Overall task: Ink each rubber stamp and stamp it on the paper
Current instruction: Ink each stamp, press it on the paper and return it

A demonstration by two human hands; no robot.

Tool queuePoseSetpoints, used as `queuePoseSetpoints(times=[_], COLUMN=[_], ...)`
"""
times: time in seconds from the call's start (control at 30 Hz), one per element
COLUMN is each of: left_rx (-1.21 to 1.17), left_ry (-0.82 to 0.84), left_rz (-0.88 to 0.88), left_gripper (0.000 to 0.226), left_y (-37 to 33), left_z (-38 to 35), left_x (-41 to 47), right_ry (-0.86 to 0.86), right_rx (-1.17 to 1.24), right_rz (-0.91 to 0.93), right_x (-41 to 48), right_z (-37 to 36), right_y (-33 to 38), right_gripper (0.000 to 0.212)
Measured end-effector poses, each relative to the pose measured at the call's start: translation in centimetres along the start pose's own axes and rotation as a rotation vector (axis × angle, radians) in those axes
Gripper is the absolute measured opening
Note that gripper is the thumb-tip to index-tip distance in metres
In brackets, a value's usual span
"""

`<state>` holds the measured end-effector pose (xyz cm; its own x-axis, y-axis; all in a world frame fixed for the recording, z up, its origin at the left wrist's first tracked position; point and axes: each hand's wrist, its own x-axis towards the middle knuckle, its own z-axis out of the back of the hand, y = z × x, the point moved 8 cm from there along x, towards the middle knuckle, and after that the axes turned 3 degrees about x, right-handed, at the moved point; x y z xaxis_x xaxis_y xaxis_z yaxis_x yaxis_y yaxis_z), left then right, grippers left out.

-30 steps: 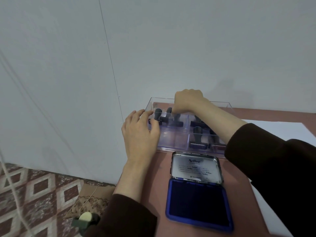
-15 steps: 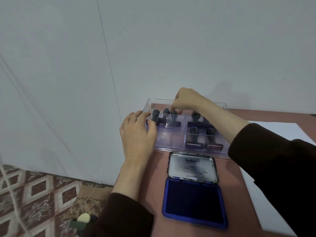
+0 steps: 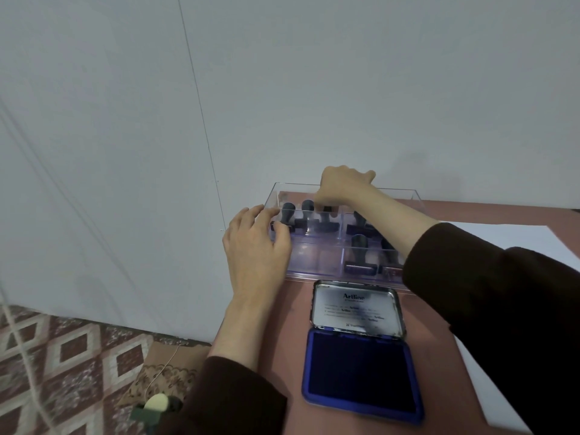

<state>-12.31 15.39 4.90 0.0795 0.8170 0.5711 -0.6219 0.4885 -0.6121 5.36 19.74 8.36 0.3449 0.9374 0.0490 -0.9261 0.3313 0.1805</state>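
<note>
Right hand (image 3: 342, 187) reaching into the clear tray (image 3: 317, 262), fingertips pinching the handle of a stamp (image 3: 326, 227) in the back-left compartment; left hand (image 3: 255, 246) resting slack on the tray's left wall; open ink pad (image 3: 361, 375) nearer; paper (image 3: 502, 238) at right

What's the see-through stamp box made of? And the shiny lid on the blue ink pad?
The clear rectangular box looks like hard glossy plastic: the dark stamps show through its thin straight walls, though it might be glass. The open silver lid looks like thin metal: it shines and has a rolled rim. The dark blue pad below looks soft and matte, probably felt.
</note>
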Motion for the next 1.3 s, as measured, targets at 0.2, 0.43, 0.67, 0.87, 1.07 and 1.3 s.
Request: queuePoseSetpoints(times=[0.2, 0.43, 0.67, 0.87, 1.07, 1.3], left_rx=[0.004, 0.004, -0.012, 0.022, 0.095, 0.096], left_ry=[0.006, -0.007, -0.061, -0.124, -0.092, -0.041], left_rz=[0.004, -0.003, -0.025, -0.08, -0.246, -0.271], left_gripper=[0.046, 0.045, 0.041, 0.036, 0.04, 0.045], left_y=[0.0, 0.0, -0.3, -1.0, -3.1, -2.7], left_z=[-0.1, 0.1, 0.4, 1.0, 0.7, -0.2], left_x=[0.0, -0.1, -0.3, -1.0, -2.4, -2.8], right_ry=[-0.03, -0.167, -0.22, -0.187, -0.017, -0.011], right_rx=[0.039, 0.271, 0.617, 0.749, 0.852, 0.782], right_rz=[-0.002, 0.05, 0.144, 0.23, 0.242, 0.358], right_x=[-0.3, -1.2, -5.1, -11.8, -17.3, -20.5], right_z=[0.0, 2.4, 5.8, 6.7, 4.0, 1.1], right_y=[-0.2, 0.2, 0.3, -0.5, -2.0, -2.7], right_gripper=[0.017, 0.028, 0.022, 0.016, 0.016, 0.015])
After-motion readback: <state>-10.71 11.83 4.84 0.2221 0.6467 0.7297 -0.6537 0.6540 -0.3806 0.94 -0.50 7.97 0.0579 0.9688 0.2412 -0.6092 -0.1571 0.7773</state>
